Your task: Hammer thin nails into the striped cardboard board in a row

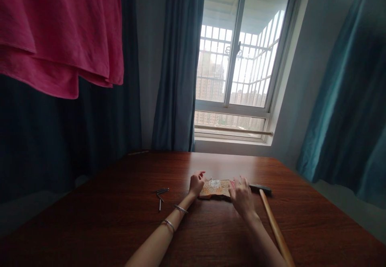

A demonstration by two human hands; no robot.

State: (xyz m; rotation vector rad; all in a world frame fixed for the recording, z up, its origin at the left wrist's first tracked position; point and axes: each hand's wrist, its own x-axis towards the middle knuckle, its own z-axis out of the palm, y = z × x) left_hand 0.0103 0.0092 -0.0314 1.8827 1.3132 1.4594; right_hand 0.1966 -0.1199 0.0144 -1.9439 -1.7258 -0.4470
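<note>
A short piece of wood (221, 188) with a speckled, patterned top and a rough dark front edge lies on the table between my hands. Near its left end a small nail (211, 180) stands upright. My left hand (197, 183) is at the wood's left end, fingers loosely bent and apart from the nail. Over the right end is my right hand (241, 196), its fingers spread; whether they press on the wood is hard to see. Just right of it lies a hammer, its dark head (261, 189) beyond a long wooden handle (276, 229).
Several loose nails (160, 196) lie on the brown table (126, 218), left of my left hand. A thin object (138, 153) rests at the far left edge. Behind are blue curtains (177, 66) and a window (232, 58); pink cloth (75, 33) hangs upper left.
</note>
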